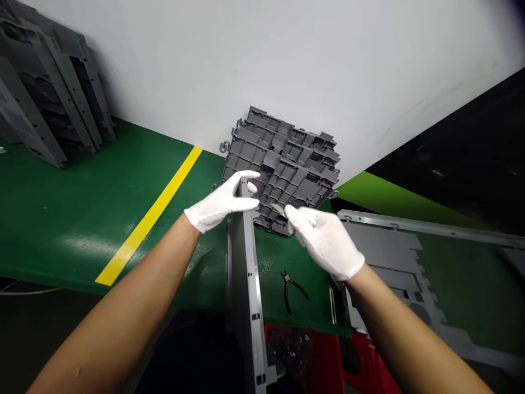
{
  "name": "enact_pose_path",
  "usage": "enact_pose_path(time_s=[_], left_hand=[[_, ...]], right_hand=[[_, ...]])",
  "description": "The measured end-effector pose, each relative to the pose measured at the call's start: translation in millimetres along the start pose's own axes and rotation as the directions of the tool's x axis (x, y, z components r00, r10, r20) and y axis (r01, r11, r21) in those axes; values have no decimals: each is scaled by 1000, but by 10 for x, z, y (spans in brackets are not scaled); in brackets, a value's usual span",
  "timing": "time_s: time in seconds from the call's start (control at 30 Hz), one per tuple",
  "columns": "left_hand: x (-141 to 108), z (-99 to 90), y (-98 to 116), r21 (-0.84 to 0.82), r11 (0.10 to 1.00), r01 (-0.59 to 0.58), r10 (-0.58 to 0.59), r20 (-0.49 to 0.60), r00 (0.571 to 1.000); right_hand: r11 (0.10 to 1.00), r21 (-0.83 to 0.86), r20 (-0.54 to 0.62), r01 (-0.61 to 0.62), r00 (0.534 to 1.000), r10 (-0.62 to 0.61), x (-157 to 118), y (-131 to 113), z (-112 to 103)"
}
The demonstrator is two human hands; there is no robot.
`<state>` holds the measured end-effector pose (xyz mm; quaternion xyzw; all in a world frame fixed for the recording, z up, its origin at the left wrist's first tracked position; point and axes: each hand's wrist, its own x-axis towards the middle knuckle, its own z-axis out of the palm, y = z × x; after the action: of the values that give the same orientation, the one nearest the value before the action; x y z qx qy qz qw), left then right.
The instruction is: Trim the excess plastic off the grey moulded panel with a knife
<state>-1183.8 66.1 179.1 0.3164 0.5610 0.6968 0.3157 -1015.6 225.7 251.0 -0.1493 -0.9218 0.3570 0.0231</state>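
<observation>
My left hand (223,203), in a white glove, grips the far upper end of a grey plastic panel (251,257) that stands on edge, its narrow side facing me. Slots and small holes run along that side. In my gloved right hand (322,235) is a small knife (278,209), its pointed blade aimed left toward the panel's end but apart from it. The knife's handle is hidden in my fingers. Behind both hands, a stack of grey ribbed plastic parts (283,153) leans on the white wall (295,60).
Black-handled cutters (287,290) and two thin sticks (332,305) lie on the green table (135,156), marked by a yellow tape strip (153,210). More grey panels (53,87) stand at left. A large grey frame (385,246) is at right. Red bins (326,361) sit below the front edge.
</observation>
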Motion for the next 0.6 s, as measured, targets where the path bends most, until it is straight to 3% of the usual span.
enact_pose_path(time_s=[0.1,0.2,0.27,0.3,0.33,0.37,0.4,0.43,0.47,0.53,0.6], left_hand=[[61,-46,25,165,986,15,-13,-13,1000],[178,2,121,374,927,28,51,-201,978],[139,152,266,561,827,35,190,-337,922],[57,266,353,675,738,-6,285,-304,909],[-66,398,441,785,612,-99,382,-184,906],[-222,539,518,828,494,-265,394,59,917],[-396,681,577,779,421,-464,294,367,882],[-572,813,612,670,383,-637,196,615,764],[-733,932,621,581,338,-741,120,754,646],[-963,1113,575,488,260,-833,-50,869,493],[-1048,1206,490,453,192,-871,-148,890,430]], right_hand=[[980,175,28,-95,995,91,-177,167,124],[935,315,1,-162,985,171,-357,280,194],[887,425,-51,-183,973,225,-513,372,212],[856,479,-80,-195,961,264,-606,440,224],[818,534,-104,-213,944,313,-709,526,245],[770,594,-118,-232,922,370,-820,630,277],[708,659,-117,-253,895,430,-937,748,322],[635,723,-102,-272,867,487,-1058,876,378],[557,779,-77,-288,838,541,-1180,1009,441],[439,827,-15,-351,768,641,-1415,1264,572],[415,792,18,-448,696,718,-1621,1487,682]])
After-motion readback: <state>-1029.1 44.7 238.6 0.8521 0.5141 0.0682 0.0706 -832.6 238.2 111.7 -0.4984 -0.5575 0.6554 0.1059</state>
